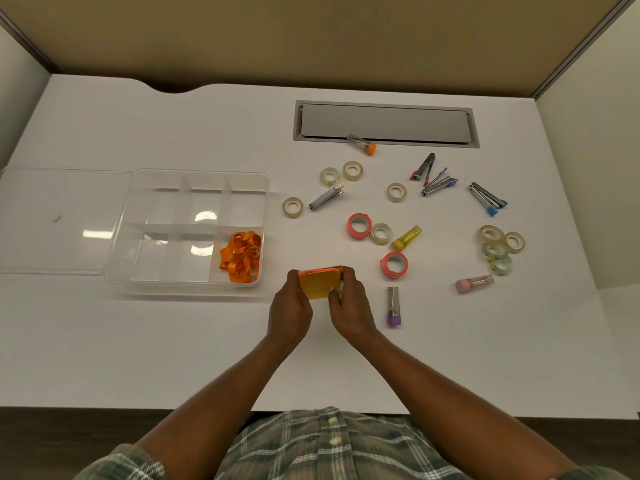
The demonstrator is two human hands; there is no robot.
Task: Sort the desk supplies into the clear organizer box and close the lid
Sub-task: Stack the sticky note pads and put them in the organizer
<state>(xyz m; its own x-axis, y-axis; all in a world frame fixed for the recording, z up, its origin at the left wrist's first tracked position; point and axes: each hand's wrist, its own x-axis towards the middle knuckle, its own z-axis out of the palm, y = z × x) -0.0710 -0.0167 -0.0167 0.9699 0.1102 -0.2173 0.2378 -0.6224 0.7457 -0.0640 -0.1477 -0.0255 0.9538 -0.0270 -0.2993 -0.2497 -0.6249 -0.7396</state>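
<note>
Past the green plaid shirt (311, 441), both forearms are angling inward. The left hand (289, 308) and right hand (349, 306) are pinching the square yellow-and-orange sticky-note pad (317, 284) between curled fingertips, just right of the clear plastic organizer box (173, 283).

A single head-worn camera is looking forward and steeply down across the white bench (138, 341), facing the tan partition (311, 36) behind it. Its wide-angle lens is taking in nearly the whole top, from the box (173, 283) at left to the side wall (588, 168) at right, and is bowing the far edges. The left hand (289, 306) and right hand (351, 308), gripping a pad (317, 285), are sitting just below centre, at arm's length from the lens; the wearer's shirt (329, 445) is filling the bottom edge.
</note>
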